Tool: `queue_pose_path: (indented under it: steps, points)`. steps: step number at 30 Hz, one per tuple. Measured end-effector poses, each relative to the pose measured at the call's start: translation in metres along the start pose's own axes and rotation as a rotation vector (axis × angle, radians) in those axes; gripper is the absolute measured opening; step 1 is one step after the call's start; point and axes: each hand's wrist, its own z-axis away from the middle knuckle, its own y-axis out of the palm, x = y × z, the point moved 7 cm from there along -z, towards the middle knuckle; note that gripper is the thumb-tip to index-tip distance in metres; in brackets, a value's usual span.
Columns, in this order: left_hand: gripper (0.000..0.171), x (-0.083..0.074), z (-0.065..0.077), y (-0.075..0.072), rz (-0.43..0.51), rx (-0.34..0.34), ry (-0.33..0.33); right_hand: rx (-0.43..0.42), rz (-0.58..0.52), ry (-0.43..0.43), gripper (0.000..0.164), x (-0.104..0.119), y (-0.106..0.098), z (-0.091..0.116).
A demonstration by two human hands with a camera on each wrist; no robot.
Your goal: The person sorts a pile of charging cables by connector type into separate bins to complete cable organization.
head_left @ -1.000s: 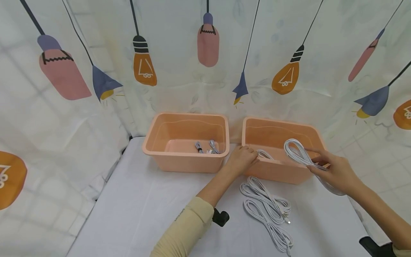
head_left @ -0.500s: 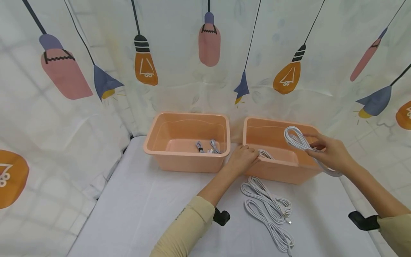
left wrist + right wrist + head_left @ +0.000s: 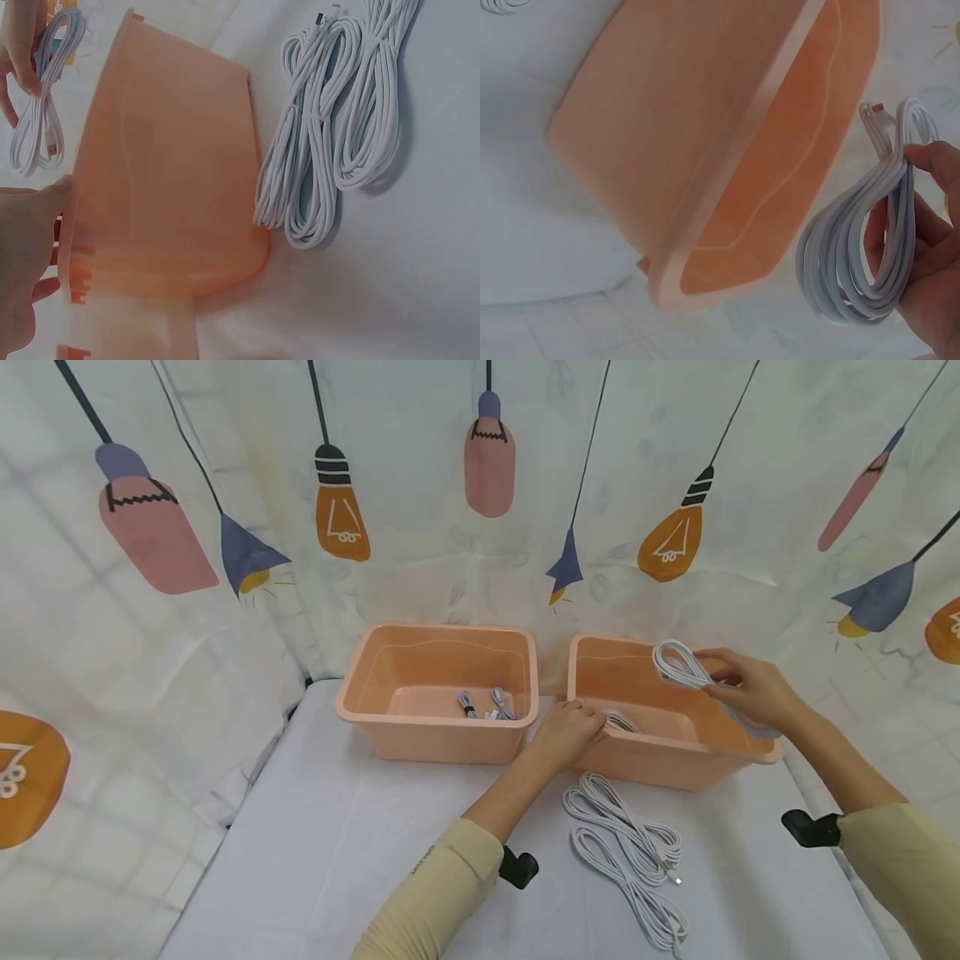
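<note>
My right hand (image 3: 753, 689) pinches a coiled white cable (image 3: 681, 664) at its gathered middle, high over the right end of the right peach bin (image 3: 667, 768). In the right wrist view the cable's loops (image 3: 847, 255) hang beside the bin's rim, thumb and fingers closing on the bundle. My left hand (image 3: 566, 732) grips the front left corner of that bin, thumb (image 3: 56, 196) outside the rim and fingers over it. Just inside, another white cable coil (image 3: 621, 721) shows by my left fingertips. Two bundled white cables (image 3: 600, 797) lie on the table in front of the bin.
A second peach bin (image 3: 435, 743) stands to the left, with a couple of small grey tied cables (image 3: 467, 703) inside. Both bins sit at the back of a white-covered table (image 3: 337, 860), against a hanging curtain (image 3: 420, 560) printed with lamps.
My right hand has moved up and leftward with the coiled cable, from the bin's front right side to above its right end. The left hand stays on the rim.
</note>
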Motion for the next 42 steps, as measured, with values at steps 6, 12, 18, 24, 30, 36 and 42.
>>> queue_pose_path:
  steps: [6,12,18,24,30,36,42]
  points:
    - [0.025,0.001,0.000,0.000,0.032,0.024,-0.015,0.060,-0.029,0.061,0.054,-0.006,0.005,-0.013]
    - [0.026,0.000,0.001,0.000,0.027,0.013,-0.012,0.099,-0.053,0.111,0.056,-0.012,0.009,-0.023]
    - [0.026,-0.001,0.000,0.003,0.026,0.029,-0.013,0.042,-0.028,0.122,0.055,-0.018,0.005,-0.028]
    - [0.026,-0.001,0.000,0.005,0.012,0.038,-0.013,-0.004,-0.048,0.176,0.056,-0.022,0.000,-0.027]
    - [0.026,0.000,0.000,0.004,-0.001,0.024,-0.024,-0.006,-0.061,0.202,0.057,-0.023,0.005,-0.018]
    - [0.026,0.001,0.000,0.005,0.001,0.013,-0.020,-0.056,-0.079,0.163,0.057,-0.019,0.010,-0.002]
    - [0.025,0.000,0.000,0.005,0.003,0.025,-0.023,-0.170,-0.090,0.082,0.052,-0.010,0.010,0.017]
